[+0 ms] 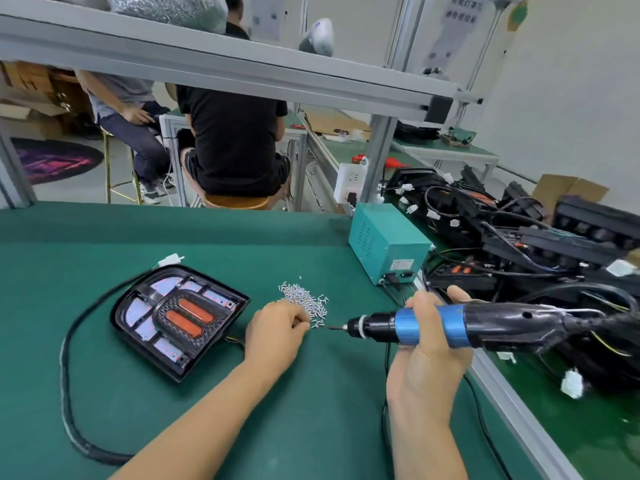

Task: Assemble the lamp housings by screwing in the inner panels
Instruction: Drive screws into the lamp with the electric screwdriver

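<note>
Green matting covers the surface, and the lamp housing lies on it at the left, inner panel with its two orange lenses facing up. The left hand pinches at the near edge of the screw pile, fingers together — whether a screw is caught, I cannot tell. The right hand is wrapped tight around the blue electric screwdriver, bit levelled at the left fingertips. Best played by seating one screw squarely on the bit — then driving it straight down into the panel.
</note>
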A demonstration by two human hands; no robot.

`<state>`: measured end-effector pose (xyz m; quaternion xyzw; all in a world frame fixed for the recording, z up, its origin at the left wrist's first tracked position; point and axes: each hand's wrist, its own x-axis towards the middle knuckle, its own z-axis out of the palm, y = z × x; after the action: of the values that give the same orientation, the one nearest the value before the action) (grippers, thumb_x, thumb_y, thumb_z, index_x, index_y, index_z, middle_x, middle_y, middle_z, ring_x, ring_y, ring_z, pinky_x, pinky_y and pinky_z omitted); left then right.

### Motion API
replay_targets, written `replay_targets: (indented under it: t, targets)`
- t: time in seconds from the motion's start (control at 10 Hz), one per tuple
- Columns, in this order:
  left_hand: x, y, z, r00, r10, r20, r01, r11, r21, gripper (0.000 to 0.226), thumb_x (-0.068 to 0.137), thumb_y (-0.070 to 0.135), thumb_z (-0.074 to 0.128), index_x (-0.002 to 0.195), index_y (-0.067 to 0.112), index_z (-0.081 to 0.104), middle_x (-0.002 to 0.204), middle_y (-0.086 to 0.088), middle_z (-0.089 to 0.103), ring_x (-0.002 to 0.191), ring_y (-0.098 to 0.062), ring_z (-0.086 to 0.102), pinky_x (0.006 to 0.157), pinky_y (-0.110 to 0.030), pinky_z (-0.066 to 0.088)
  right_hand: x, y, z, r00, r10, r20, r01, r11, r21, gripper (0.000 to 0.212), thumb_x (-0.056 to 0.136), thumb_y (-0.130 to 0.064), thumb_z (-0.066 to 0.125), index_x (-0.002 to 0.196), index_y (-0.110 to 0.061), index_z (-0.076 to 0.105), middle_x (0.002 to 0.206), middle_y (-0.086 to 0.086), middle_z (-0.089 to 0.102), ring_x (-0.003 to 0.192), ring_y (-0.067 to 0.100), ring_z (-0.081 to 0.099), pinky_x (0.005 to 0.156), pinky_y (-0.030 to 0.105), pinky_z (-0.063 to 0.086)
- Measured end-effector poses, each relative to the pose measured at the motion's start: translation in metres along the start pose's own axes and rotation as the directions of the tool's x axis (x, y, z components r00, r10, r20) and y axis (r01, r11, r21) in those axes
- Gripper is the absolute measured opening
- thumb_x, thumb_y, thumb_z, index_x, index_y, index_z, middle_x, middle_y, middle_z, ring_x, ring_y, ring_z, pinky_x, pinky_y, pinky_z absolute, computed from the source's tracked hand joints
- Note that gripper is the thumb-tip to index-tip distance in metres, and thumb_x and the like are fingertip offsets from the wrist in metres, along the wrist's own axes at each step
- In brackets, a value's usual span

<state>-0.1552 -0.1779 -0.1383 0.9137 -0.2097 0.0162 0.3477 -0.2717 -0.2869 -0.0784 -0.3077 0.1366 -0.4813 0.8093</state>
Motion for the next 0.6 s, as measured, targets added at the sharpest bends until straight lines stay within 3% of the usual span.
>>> replay_targets:
  t: [0.1, 0.2, 0.4, 0.5, 0.6]
  targets:
    - [0.004, 0.004, 0.004, 0.998, 0.055, -0.010, -0.054, 0.997, 0.052, 0.009, 0.084, 0.021, 0.063, 0.082, 0.026, 0.070, 0.085, 0.009, 0.063, 0.091, -0.017, 0.058, 0.077, -0.028, 0.042, 0.004, -0.003, -0.010, 0.993, -0.112, -0.022, 0.110, 0.990, -0.085, 0.033, 0.086, 0.001, 0.067, 0.110, -0.020, 0.057, 0.081, -0.003, 0.057, 0.079, 0.011, 0.057, 0.083, 0.021, 0.050]
    - [0.007, 0.008, 0.010, 0.992, 0.124, 0.007, -0.124, 0.986, 0.113, 0.010, 0.087, 0.027, 0.061, 0.088, 0.029, 0.071, 0.085, 0.010, 0.053, 0.095, -0.015, 0.053, 0.080, -0.028, 0.031, 0.006, -0.005, -0.009, 0.985, -0.170, 0.007, 0.169, 0.973, -0.157, 0.036, 0.079, -0.004, 0.071, 0.102, -0.028, 0.057, 0.082, -0.001, 0.056, 0.080, 0.016, 0.054, 0.087, 0.027, 0.050]
    - [0.009, 0.012, 0.015, 0.989, 0.149, 0.003, -0.147, 0.976, 0.158, 0.009, 0.086, 0.027, 0.062, 0.088, 0.028, 0.071, 0.084, 0.012, 0.047, 0.096, -0.016, 0.052, 0.075, -0.027, 0.024, 0.013, -0.004, -0.011, 0.986, -0.167, -0.004, 0.164, 0.975, -0.151, 0.035, 0.078, -0.005, 0.069, 0.103, -0.025, 0.055, 0.081, -0.002, 0.056, 0.080, 0.016, 0.054, 0.084, 0.027, 0.048]
    - [0.008, 0.008, 0.013, 0.991, 0.136, -0.014, -0.133, 0.983, 0.129, 0.006, 0.084, 0.029, 0.066, 0.089, 0.028, 0.069, 0.086, 0.012, 0.049, 0.097, -0.014, 0.052, 0.078, -0.028, 0.027, 0.016, 0.002, -0.010, 0.992, -0.127, 0.016, 0.128, 0.984, -0.126, 0.034, 0.085, 0.002, 0.067, 0.102, -0.025, 0.056, 0.077, -0.006, 0.058, 0.078, 0.014, 0.056, 0.081, 0.025, 0.049]
    - [0.006, 0.004, 0.011, 0.991, 0.132, 0.009, -0.132, 0.979, 0.154, 0.010, 0.088, 0.029, 0.062, 0.086, 0.031, 0.071, 0.088, 0.010, 0.052, 0.098, -0.015, 0.052, 0.081, -0.029, 0.029, 0.019, 0.008, -0.005, 0.997, -0.078, 0.027, 0.081, 0.990, -0.117, 0.037, 0.079, -0.003, 0.070, 0.104, -0.025, 0.054, 0.073, -0.010, 0.058, 0.077, 0.012, 0.055, 0.080, 0.025, 0.049]
